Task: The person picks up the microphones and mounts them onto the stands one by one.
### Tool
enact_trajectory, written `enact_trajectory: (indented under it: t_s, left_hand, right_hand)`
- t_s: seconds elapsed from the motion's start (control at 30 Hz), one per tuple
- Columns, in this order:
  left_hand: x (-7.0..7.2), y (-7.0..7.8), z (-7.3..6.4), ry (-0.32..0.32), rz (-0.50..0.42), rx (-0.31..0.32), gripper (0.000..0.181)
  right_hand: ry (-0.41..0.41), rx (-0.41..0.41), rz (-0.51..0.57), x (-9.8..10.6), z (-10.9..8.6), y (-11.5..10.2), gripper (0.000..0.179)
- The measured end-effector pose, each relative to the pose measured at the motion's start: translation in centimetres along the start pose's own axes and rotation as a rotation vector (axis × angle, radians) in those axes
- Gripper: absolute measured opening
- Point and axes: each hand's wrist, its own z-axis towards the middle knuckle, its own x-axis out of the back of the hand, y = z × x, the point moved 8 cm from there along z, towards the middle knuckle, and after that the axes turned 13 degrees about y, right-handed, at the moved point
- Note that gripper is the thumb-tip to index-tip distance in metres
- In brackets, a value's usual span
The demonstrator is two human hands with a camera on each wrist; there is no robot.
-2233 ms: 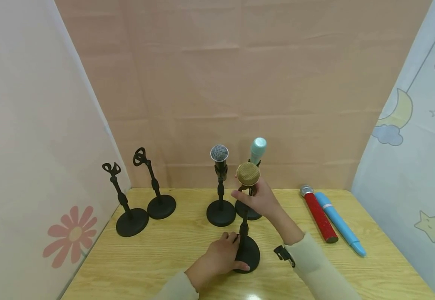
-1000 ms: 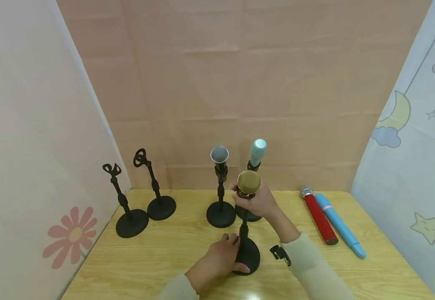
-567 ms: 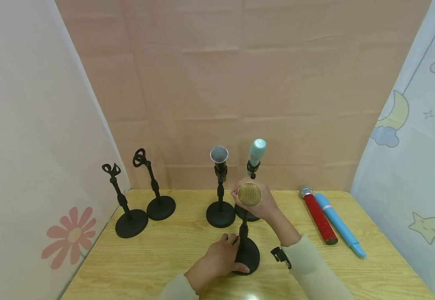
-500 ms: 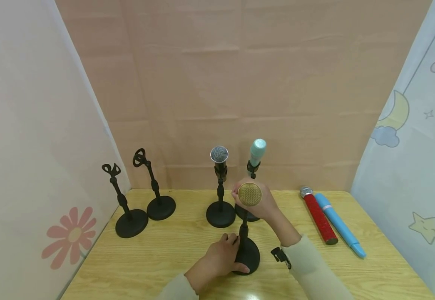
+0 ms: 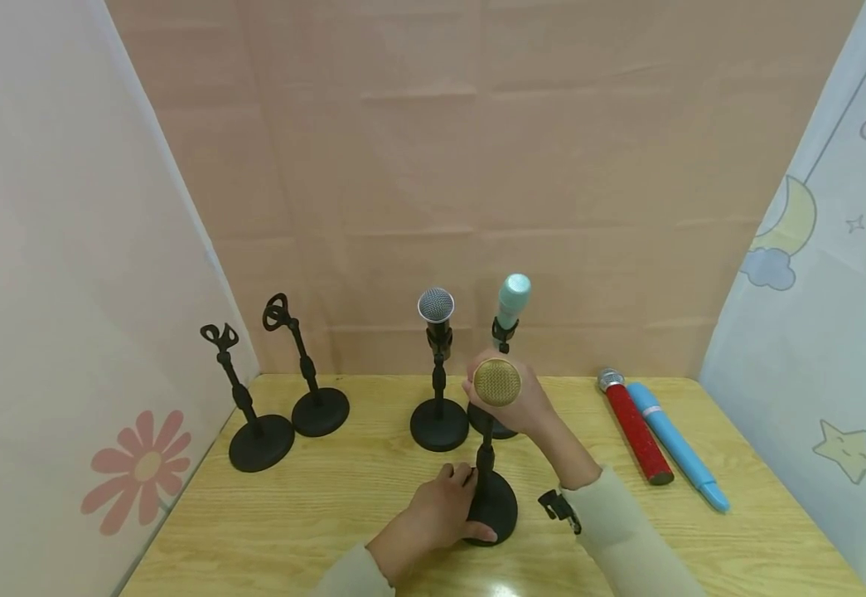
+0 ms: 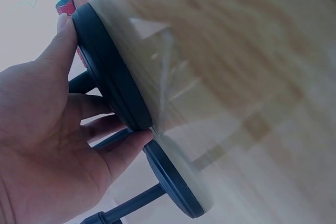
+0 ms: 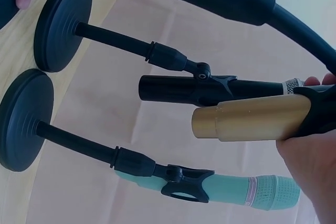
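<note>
- The gold microphone (image 5: 497, 382) is above the front stand (image 5: 497, 507), its mesh head facing the head camera; in the right wrist view its body passes through the black clip (image 7: 317, 109).
- Compared with 2.2 s ago, the gold head is lower and covers part of the right hand (image 5: 528, 406); against 0.5 s ago it is nearly unchanged.
- The right hand's fingers curl round the gold microphone at the clip; at 2.2 s ago the thumb stuck out further to the side.
- The left hand (image 5: 436, 510) grips the front stand's round base, thumb and fingers spread across its rim, just as in the earlier frames.
- Behind, the black microphone (image 5: 436, 306) with a silver head and the mint microphone (image 5: 514, 297) sit in 2 stands, where they were before.
- At the left, 2 more stands, the nearer stand (image 5: 261, 444) and the farther stand (image 5: 321, 412), keep their places.
- At the right, the red microphone (image 5: 636, 431) and the blue stick (image 5: 679, 448) lie side by side on the table (image 5: 313, 514), unmoved.
</note>
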Motion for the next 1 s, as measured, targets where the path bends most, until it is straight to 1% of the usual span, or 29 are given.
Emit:
enact_trajectory:
  t_s: [0.23,0.37,0.47,0.63,0.7,0.8,0.9,1.0]
  left_hand:
    - [0.1,0.1,-0.1,-0.006,0.015,-0.005,0.099]
    - [0.1,0.2,-0.1,-0.022,0.020,-0.007,0.098]
    - [0.0,0.0,0.0,-0.034,0.009,-0.002,0.098]
    - [0.1,-0.2,0.0,-0.033,-0.039,0.011,0.098]
    - [0.2,-0.3,0.0,-0.032,-0.081,0.019,0.098]
    - [0.3,-0.6,-0.2,-0.041,-0.171,0.032,0.095]
    - [0.4,-1.2,-0.3,-0.065,-0.314,0.050,0.088]
    - [0.6,-1.9,-0.3,-0.097,-0.471,0.068,0.081]
  right_hand:
    - [-0.023,-0.061,-0.023,0.0,0.0,0.2,0.015]
    - [-0.025,-0.062,-0.022,0.1,0.0,0.1,0.018]
    - [-0.025,-0.062,-0.025,0.3,-0.2,0.0,0.025]
    - [-0.050,-0.079,-0.009,0.8,-0.8,0.2,0.044]
    - [-0.067,-0.092,0.005,1.1,-1.2,0.5,0.054]
    - [-0.085,-0.122,0.007,1.7,-2.0,1.2,0.067]
    - [-0.083,-0.141,-0.004,2.6,-3.0,2.2,0.072]
    - [-0.077,-0.135,-0.019,3.4,-4.1,3.0,0.071]
